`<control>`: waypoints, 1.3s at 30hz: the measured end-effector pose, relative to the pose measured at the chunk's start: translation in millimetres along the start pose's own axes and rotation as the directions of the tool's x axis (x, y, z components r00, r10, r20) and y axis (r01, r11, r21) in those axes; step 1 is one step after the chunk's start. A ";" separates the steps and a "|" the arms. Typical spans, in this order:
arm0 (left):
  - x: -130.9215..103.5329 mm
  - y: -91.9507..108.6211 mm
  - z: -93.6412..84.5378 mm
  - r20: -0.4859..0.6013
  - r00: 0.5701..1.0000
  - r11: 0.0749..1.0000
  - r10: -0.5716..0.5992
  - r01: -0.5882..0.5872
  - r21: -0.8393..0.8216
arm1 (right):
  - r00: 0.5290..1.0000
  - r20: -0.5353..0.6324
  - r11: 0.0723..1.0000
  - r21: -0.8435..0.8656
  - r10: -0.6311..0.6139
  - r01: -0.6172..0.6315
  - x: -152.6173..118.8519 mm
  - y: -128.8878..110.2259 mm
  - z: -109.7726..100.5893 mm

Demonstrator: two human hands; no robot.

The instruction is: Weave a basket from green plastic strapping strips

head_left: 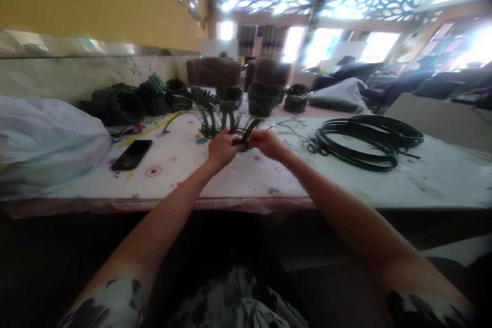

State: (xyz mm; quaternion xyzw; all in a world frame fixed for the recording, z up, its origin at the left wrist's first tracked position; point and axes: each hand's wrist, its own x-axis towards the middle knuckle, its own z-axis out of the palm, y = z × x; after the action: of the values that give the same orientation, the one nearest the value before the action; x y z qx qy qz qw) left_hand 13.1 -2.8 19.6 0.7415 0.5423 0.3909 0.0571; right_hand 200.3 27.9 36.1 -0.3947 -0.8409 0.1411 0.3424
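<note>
Dark green flat strips (208, 122) curve up from a partly woven piece in front of me, their loose ends spreading outward. My left hand (224, 151) is closed on the near side of this weaving, thumb toward the middle. Close to it on the right, my right hand (268, 143) pinches a strip (251, 128) that bends up between the hands. The fingertips and the exact crossing of the strips are partly hidden and blurred. A pair of scissors (318, 147) with dark handles lies to the right of my right hand.
Coiled dark strips (357, 146) lie on the flowered tablecloth (272, 184) at right. A phone (131, 155) and white plastic bag (46, 143) are at left. Several woven baskets (261, 100) line the back, before brown chairs (213, 72). Another bag (338, 96) stands back right.
</note>
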 end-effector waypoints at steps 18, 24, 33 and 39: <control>-1.3 -5.2 7.4 -0.053 0.998 1.000 -0.024 0.024 0.000 | 0.984 -0.154 0.735 -0.677 -0.086 -0.041 -30.2 -33.8 29.4; -2.9 -6.8 8.3 -0.067 0.996 0.999 -0.051 0.051 -0.012 | 0.958 -0.209 0.782 -0.557 0.195 -0.281 -41.3 -41.1 26.8; -5.5 -6.5 0.1 -0.070 0.994 0.992 -0.083 0.075 -0.104 | 0.925 -0.341 0.976 -0.076 0.168 -0.206 -49.8 -22.6 42.7; -9.3 -5.9 -3.9 -0.073 0.992 0.986 -0.103 0.093 -0.137 | 0.848 -0.299 0.844 0.461 0.438 -0.273 -47.7 -12.8 49.9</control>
State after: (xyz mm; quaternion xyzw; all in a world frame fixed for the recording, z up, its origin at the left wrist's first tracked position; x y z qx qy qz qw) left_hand 5.2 -9.7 14.5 0.6923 0.5526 0.4523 0.1039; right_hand 180.4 -15.0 -15.7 -0.4877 -0.6174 0.2907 0.5445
